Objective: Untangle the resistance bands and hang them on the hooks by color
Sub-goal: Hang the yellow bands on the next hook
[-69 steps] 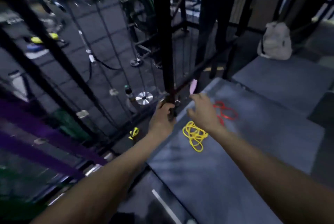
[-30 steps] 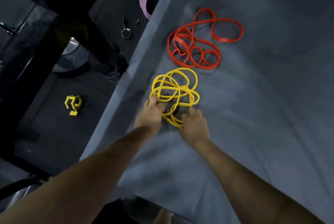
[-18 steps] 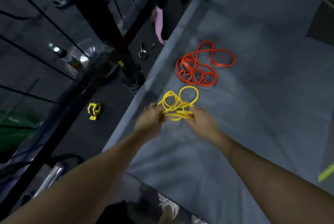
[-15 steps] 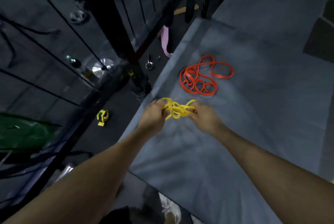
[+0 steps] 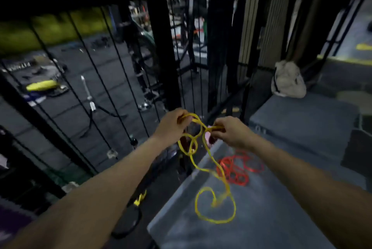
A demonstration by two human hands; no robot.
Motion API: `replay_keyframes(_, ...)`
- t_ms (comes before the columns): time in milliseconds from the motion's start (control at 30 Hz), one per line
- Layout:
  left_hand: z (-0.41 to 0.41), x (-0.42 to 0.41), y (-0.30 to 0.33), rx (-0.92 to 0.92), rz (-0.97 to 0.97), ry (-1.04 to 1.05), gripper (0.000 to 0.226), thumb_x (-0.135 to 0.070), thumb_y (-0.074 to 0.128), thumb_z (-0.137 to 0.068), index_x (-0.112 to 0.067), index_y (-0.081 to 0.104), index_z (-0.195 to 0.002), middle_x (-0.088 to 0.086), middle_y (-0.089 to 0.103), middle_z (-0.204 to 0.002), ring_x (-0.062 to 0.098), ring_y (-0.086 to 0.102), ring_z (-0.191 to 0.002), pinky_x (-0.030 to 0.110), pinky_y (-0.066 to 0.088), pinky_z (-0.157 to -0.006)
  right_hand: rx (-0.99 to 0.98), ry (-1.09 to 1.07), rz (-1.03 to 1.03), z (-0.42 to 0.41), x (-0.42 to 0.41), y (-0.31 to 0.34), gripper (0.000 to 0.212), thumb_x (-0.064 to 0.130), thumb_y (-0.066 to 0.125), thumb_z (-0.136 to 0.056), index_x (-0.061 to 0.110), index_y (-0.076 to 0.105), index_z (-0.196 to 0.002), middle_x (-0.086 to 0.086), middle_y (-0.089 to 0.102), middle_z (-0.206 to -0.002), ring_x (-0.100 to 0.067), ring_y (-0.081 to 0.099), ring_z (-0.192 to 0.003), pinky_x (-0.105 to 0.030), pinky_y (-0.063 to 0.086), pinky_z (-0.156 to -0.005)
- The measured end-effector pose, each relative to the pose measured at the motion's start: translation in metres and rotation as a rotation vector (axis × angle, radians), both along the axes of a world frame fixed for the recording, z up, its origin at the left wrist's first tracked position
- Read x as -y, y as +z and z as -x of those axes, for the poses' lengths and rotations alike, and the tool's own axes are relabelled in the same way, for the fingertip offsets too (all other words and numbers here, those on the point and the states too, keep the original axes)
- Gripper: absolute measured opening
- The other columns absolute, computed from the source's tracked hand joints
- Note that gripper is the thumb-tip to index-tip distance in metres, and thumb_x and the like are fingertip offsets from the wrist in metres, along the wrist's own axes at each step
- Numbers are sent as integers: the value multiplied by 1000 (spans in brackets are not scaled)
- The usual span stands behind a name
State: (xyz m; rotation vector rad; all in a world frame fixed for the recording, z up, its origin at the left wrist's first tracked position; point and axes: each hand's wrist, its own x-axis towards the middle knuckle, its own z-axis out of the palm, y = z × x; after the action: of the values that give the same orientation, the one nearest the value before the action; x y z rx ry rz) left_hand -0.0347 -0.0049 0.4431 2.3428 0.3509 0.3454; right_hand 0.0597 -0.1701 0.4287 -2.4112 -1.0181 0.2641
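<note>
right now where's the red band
In the head view the red band lies coiled on the grey mat, right of centre, below the right hand and beside the hanging yellow band.

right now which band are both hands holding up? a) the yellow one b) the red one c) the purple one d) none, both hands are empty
a: the left hand and the right hand each grip the yellow band, which hangs down in loops to the grey mat, while the red band lies untouched on it.
</note>
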Motion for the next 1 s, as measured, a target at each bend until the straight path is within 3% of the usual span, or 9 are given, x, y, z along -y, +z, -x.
replay_keyframes(133,12,3,70,118,64,10,12,-19,52,-95,-12,61,-90,8,59,-79,23,54,-74,42,49,-76,63,55,-87,8,5,68,10,25,61,-88,16,60,-89,-2,61,-83,-21,60,-82,-33,48,-73)
replay_keyframes(267,29,14,126,167,176,-16,17,-18,46,-98,-10,61,-96,-4,56,-75,7,51,-66,9,44,-54,31,121,-61,19,9,119,27,38,66,-83,21,56,-101,1,62,-95,-16,59,-88,-31,50,-77)
replay_keyframes(367,34,23,159,271,250,-1,17,-17,46,-98,-12,62,-96,-2,56,-76,7,51,-65,10,46,-53,56,203,-149,33,3,156,20,35,68,-83,19,56,-89,7,58,-80,-7,54,-73,-21,41,-63)
replay_keyframes(467,38,28,187,328,275,2,18,-17,48,-97,-7,62,-100,0,58,-76,7,54,-65,11,48,-54,87,257,-369,44,-7,188,19,26,69,-83,8,63,-80,-2,60,-71,-8,54,-67,-25,42,-62)
replay_keyframes(600,48,24,214,369,271,56,18,-19,50,-96,-8,65,-98,1,65,-84,7,62,-75,20,55,-71,-109,302,-565,49,-9,215,25,10,61,-89,5,57,-64,2,48,-55,4,48,-44,-9,40,-49)
replay_keyframes(667,52,19,224,394,230,119,20,-17,50,-96,-4,66,-99,5,64,-86,11,59,-73,27,51,-73,-131,304,-572,44,-10,221,24,11,59,-90,9,61,-67,1,55,-60,-2,56,-55,-15,47,-56)
replay_keyframes(800,58,12,244,401,305,191,19,-17,49,-97,-8,63,-89,5,53,-76,11,46,-57,19,41,-47,42,303,-421,30,-12,231,18,7,61,-88,17,66,-74,2,64,-71,-13,61,-73,-33,52,-73)
replay_keyframes(867,60,11,253,416,287,195,20,-18,48,-98,-6,64,-94,1,49,-72,9,42,-56,15,37,-42,59,314,-338,27,-8,237,13,2,62,-85,13,69,-86,4,65,-78,-15,62,-81,-29,51,-78)
replay_keyframes(1000,58,17,266,415,250,155,20,-20,49,-97,-8,65,-97,-3,51,-70,8,40,-56,15,34,-44,-191,368,-404,30,-6,255,30,-5,58,-85,9,62,-112,-3,66,-102,-17,60,-96,-33,49,-91)
